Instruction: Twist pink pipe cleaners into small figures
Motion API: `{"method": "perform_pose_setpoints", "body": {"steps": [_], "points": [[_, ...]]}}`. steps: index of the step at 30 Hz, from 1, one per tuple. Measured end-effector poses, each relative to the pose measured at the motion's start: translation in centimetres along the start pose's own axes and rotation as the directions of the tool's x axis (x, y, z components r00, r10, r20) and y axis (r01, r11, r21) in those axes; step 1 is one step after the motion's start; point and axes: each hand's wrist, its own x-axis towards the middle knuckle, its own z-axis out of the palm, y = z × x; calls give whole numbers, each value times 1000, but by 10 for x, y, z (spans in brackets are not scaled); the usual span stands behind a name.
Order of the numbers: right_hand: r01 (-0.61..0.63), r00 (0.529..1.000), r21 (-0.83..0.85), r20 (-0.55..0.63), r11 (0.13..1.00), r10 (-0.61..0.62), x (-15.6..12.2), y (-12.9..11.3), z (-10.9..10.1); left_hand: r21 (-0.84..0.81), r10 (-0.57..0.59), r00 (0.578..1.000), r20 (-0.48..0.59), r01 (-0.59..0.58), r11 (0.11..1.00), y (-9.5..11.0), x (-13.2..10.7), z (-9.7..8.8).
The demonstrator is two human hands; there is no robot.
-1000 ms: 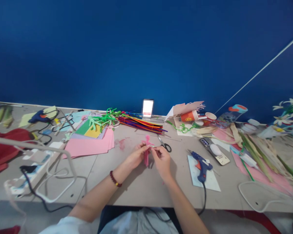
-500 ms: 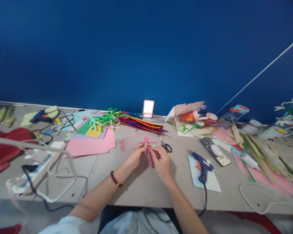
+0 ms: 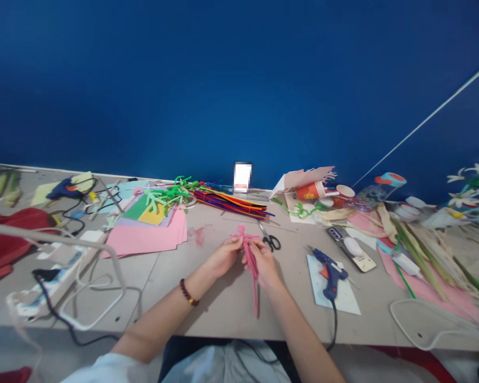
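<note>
A pink pipe-cleaner figure (image 3: 250, 259) is held between my two hands above the table, its round looped head and short side arms at the far end. My left hand (image 3: 227, 256) pinches it near the middle from the left. From the right, my right hand (image 3: 264, 261) grips the same figure with thumb and fingers. One long pink strand hangs down toward me below the hands. Just beyond my right hand lie black-handled scissors (image 3: 272, 242). A bundle of coloured pipe cleaners (image 3: 231, 204) rests farther back.
A blue glue gun (image 3: 330, 271) lies on pale paper at right, near a phone (image 3: 353, 250). Pink paper sheets (image 3: 143, 238) and green pipe-cleaner shapes (image 3: 167, 196) are at left. A white power strip (image 3: 64, 276) with cables stands farther left. Orange paper cups (image 3: 311, 190) lie at the back.
The pink figure has shifted slightly and a long strand now hangs below it toward me. My right hand has turned and moved a little; both hands keep their hold.
</note>
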Motion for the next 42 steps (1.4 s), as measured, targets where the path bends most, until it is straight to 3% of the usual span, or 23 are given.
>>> {"method": "perform_pose_setpoints", "body": {"steps": [3,6,9,12,14,16,18,20,22,25,28,30,36,39,42], "points": [[-96,993,102,71,990,89,-2,-3,1,64,37,998,-55,-33,997,0,1,0],[-79,994,131,80,988,69,-2,-4,0,40,42,992,-117,-37,999,0,2,1],[30,1000,50,-7,998,-29,0,-3,-3,-48,-6,994,-108,0,999,0,2,0],[247,959,-193,-94,950,-269,-1,-4,-6,-87,-53,994,-100,44,995,-1,3,-1],[400,876,-434,-77,807,-476,-3,-5,-9,-80,-108,985,-134,98,992,-1,2,-2],[496,771,-641,15,585,-637,-5,-6,-13,-68,-150,973,-175,140,988,0,1,-1],[537,681,-764,143,357,-718,-6,-7,-18,-42,-127,976,-175,122,992,1,0,1],[562,618,-809,273,172,-738,-5,-6,-22,20,-30,989,-144,33,999,2,-1,3],[590,576,-805,370,58,-729,-3,-6,-24,88,84,985,-150,-71,994,1,-1,3],[650,544,-760,458,8,-704,-1,-5,-22,123,200,948,-248,-174,977,-2,2,1],[692,560,-719,477,65,-677,-3,-8,-18,126,237,923,-303,-208,970,-5,5,-4],[691,603,-705,441,161,-665,-6,-10,-14,139,241,925,-294,-208,968,-5,5,-5],[551,802,-555,148,623,-578,-11,-10,-6,217,271,934,-232,-222,951,-2,1,-4],[371,925,-291,29,882,-380,-8,-6,-3,196,241,953,-184,-205,959,-2,-1,-3],[107,992,-35,66,994,-105,-5,-5,0,124,177,971,-158,-158,980,-2,-2,0]]}}
